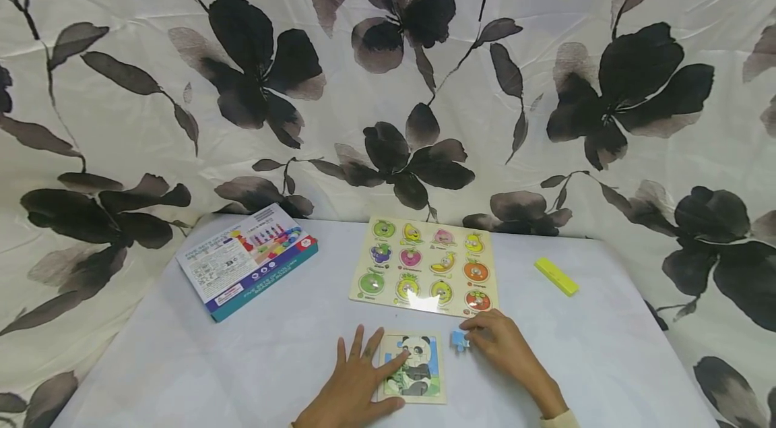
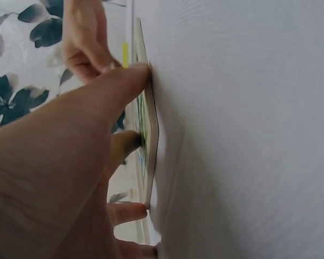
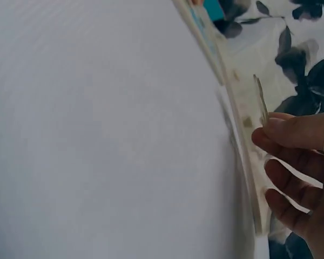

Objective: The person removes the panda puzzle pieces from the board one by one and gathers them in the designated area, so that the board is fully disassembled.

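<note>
White table (image 1: 242, 354): tray (image 1: 443, 377) holds panda pieces (image 1: 418, 369); left fingers (image 1: 358, 346) spread, right fingers (image 1: 477, 323) pinch blue piece (image 1: 459, 341).

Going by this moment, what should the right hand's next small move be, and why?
Probably to carry the blue piece leftward over the panda puzzle: the right hand pinches it just off the puzzle's right edge, while the left hand touches the puzzle with spread fingers, which should help steady it. Which spot it fits, I can't tell.

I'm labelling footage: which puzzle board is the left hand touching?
The small, square, pale wooden panda puzzle; the larger, rectangular wooden fruit board lies farther back.
</note>
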Tool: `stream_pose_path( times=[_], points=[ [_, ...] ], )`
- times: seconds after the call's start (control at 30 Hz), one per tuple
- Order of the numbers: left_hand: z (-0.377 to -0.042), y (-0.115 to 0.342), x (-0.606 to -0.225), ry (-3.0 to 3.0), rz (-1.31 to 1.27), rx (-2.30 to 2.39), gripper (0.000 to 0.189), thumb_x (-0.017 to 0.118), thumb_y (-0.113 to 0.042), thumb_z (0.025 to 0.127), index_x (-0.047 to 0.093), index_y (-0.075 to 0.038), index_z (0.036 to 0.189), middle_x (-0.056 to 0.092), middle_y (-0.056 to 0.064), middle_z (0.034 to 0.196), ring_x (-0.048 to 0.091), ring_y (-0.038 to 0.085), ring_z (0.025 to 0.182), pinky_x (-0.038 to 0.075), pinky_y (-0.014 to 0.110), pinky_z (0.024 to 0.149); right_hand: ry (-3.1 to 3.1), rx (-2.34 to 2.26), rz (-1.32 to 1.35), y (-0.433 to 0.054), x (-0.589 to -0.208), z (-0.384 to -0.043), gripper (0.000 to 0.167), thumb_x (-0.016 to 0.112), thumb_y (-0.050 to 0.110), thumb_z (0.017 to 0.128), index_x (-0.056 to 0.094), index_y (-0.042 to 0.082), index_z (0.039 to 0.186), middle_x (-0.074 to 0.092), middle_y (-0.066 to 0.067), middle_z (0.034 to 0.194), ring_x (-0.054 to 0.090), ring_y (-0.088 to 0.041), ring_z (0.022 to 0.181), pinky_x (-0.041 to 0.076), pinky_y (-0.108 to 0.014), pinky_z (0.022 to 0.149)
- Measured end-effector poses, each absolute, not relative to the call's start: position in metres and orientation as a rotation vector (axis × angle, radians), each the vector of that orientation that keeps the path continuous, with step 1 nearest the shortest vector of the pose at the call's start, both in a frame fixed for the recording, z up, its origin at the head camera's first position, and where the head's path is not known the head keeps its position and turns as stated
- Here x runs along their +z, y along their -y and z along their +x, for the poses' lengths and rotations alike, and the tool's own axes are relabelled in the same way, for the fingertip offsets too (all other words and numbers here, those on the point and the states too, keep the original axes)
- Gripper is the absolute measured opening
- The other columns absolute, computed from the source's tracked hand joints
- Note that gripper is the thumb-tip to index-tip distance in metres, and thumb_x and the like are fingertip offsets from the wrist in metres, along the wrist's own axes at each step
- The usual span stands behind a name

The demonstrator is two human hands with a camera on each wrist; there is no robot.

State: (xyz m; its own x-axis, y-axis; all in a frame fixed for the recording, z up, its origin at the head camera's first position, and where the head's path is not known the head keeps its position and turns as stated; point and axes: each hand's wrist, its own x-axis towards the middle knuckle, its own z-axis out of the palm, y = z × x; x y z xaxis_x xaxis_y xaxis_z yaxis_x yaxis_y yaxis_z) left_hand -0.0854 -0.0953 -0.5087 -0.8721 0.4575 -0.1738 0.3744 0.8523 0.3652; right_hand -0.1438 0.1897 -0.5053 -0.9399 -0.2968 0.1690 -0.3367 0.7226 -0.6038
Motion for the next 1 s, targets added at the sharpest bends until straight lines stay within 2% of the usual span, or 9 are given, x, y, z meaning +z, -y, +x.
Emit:
stream_pose_path(
  times=[0.13, 0.37, 1.0],
  points=[
    [-0.085, 0.096, -0.509, -2.782, 0.635, 0.473, 0.067, 0.056, -0.068, 0.081, 0.046, -0.041, 0.141, 0.029, 0.020, 0.154, 0.011, 0.055, 0.139, 0.012, 0.078, 0.100, 2.890, 0.990, 0.576, -0.197, -0.510, -0.140, 0.018, 0.076, 0.005, 0.078, 0.075, 0.018, 0.091, 0.068, 0.017, 0.087, 0.056, -0.004, 0.087, 0.049, -0.027, 0.080],
    [-0.088, 0.096, -0.509, -2.759, 0.609, 0.485, 0.067, 0.057, -0.069, 0.079, 0.045, -0.043, 0.140, 0.026, 0.017, 0.156, 0.007, 0.053, 0.141, 0.009, 0.078, 0.099, 2.853, 0.970, 0.644, -0.199, -0.515, -0.140, 0.018, 0.077, 0.006, 0.076, 0.074, 0.018, 0.089, 0.063, 0.019, 0.083, 0.052, -0.001, 0.084, 0.048, -0.028, 0.079],
    [-0.084, 0.097, -0.510, -2.766, 0.631, 0.523, 0.064, 0.056, -0.068, 0.082, 0.046, -0.043, 0.140, 0.026, 0.018, 0.156, 0.007, 0.054, 0.140, 0.010, 0.076, 0.102, 2.863, 0.957, 0.571, -0.199, -0.518, -0.137, 0.021, 0.077, 0.005, 0.076, 0.074, 0.020, 0.091, 0.063, 0.019, 0.086, 0.053, -0.002, 0.086, 0.049, -0.028, 0.080]
  ],
)
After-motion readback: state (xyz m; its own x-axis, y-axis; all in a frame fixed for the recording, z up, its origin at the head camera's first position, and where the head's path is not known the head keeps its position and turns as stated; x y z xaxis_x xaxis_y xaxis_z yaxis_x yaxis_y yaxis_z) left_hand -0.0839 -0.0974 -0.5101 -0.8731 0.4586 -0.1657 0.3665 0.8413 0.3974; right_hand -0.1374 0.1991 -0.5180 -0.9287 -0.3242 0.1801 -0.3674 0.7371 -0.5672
